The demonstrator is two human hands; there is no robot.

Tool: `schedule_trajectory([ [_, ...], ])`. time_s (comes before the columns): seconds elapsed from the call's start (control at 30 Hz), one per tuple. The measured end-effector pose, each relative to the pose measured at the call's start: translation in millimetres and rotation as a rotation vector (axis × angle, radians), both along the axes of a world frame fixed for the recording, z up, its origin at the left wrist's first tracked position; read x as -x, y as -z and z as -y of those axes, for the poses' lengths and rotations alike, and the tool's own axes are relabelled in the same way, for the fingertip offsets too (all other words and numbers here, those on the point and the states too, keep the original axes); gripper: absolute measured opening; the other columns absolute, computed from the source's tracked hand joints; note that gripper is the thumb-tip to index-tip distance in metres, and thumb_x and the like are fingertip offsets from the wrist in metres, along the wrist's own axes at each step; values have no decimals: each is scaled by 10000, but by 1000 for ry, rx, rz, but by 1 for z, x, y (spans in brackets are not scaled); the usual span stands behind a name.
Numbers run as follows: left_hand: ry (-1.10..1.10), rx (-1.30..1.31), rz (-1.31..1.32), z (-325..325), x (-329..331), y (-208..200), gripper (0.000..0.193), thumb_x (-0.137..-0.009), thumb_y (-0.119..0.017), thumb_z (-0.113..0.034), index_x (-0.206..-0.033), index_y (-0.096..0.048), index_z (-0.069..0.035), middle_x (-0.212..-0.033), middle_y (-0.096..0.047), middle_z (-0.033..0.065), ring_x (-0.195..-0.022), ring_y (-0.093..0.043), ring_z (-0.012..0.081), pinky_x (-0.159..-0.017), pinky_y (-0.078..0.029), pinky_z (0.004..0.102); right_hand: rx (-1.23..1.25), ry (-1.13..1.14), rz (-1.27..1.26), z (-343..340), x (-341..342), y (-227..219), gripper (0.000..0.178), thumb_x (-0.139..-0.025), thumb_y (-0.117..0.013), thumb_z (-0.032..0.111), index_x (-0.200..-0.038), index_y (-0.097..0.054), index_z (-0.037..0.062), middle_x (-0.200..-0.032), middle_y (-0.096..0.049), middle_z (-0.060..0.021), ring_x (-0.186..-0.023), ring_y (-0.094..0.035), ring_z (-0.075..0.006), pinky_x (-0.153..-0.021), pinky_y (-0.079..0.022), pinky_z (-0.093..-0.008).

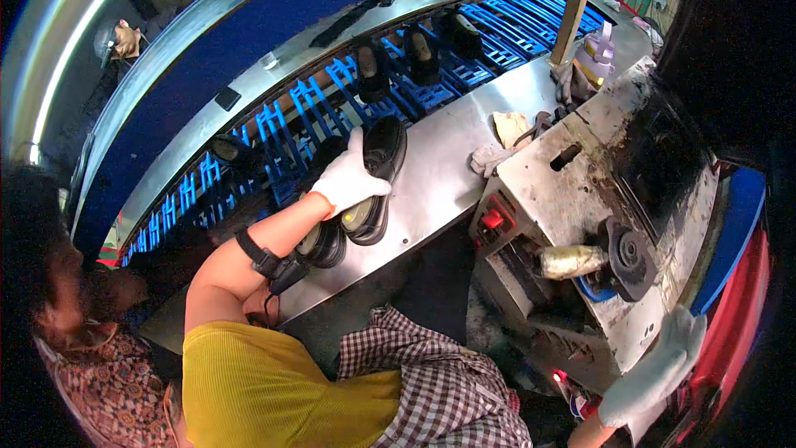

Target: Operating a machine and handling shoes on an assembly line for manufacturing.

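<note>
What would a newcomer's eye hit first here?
Probably the white-gloved left hand near the centre, gripping a black shoe at the shiny metal table. Next, the bright blue racks curving across behind it, with more dark shoes among them. Then perhaps the yellow shirt at the bottom and the grimy machine on the right.

Landmark: stained metal machine (535,158). Left of it, metal surface (439,178); there, white-gloved left hand (352,181) grips black shoe (385,145), second shoe (329,247) just beside. Beyond machine, to its left, blue rack (514,26) bearing more black shoes (422,56). Purple-and-yellow bottle (599,50) just behind machine. White-gloved right hand (657,369), fingers extended, near machine's front right corner.
</note>
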State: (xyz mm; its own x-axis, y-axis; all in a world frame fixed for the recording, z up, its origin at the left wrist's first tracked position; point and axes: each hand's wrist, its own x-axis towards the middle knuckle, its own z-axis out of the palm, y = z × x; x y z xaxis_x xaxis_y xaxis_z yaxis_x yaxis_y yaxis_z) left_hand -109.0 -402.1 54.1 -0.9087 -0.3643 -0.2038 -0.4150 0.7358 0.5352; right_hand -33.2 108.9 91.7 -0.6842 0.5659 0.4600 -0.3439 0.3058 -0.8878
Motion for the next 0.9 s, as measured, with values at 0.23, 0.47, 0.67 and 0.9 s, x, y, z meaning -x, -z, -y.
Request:
schedule_trajectory([
  [0.23, -171, -517, -107, -4, -18, 31, 916, -699, -857, -117, -1483, -406, 28, -1236, -657, 120, -1090, -646, 237, -978, -534, 371, 36, -293, -156, 35, -7, 4, 659, -1063, -502, 424, -1467, -419, -89, -1327, -578, -237, -1232, -587, -352, -1093, -440, -529],
  [0.47, -263, -538, -219, -5, -27, 43, 1065, -634, -872, -97, -1547, -340, 32, -1376, -591, 181, -1250, -586, 277, -1058, -495, 355, -5, -455, -125, 56, -3, -3, 625, -1080, -484, 397, -1456, -424, -99, -1331, -585, -234, -1259, -590, -364, -1123, -421, -518],
  [0.67, -235, -1770, -151, -12, -32, 24, 373, -973, -535, -188, -1266, -625, 25, -1229, -707, 167, -1061, -720, 293, -1011, -571, 467, -33, -458, -107, 51, -3, -25, 587, -1081, -480, 347, -1470, -427, -90, -1337, -593, -261, -1248, -604, -354, -1101, -446, -463],
  [0.9, 331, -1972, -207, -89, 7, -43, 444, -998, -501, -201, -1384, -553, 15, -1282, -684, 162, -1151, -684, 275, -1092, -498, 465, 66, -975, 234, 82, 44, -91, 648, -1076, -515, 370, -1561, -344, -24, -1396, -571, -185, -1234, -606, -275, -1081, -464, -383],
])
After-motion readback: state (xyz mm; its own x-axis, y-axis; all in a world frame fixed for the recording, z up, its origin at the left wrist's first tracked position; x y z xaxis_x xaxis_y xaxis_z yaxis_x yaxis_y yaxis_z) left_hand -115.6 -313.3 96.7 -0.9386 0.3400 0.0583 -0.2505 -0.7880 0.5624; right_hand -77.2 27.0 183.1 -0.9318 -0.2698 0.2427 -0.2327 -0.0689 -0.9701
